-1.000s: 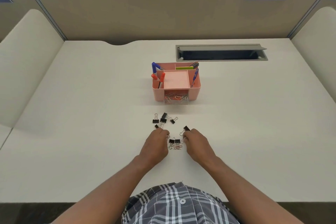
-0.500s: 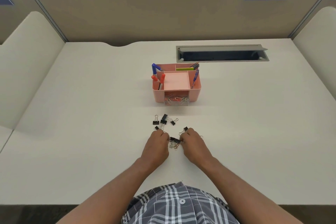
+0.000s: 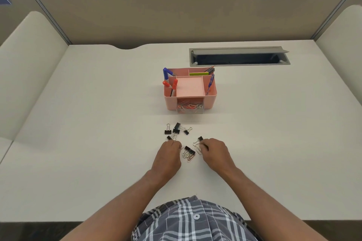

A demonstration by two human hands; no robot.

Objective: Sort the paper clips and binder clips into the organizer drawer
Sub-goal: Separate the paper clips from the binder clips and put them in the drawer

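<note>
Both hands rest on the white tabletop at lower centre of the frame. Left hand curled, fingertips pinched; what it holds, cannot tell. Right hand pinches a wire paper clip. Between them: small heap of binder clips. More binder clips scattered just above. Pink organizer at centre; its clear drawer holds paper clips.
</note>
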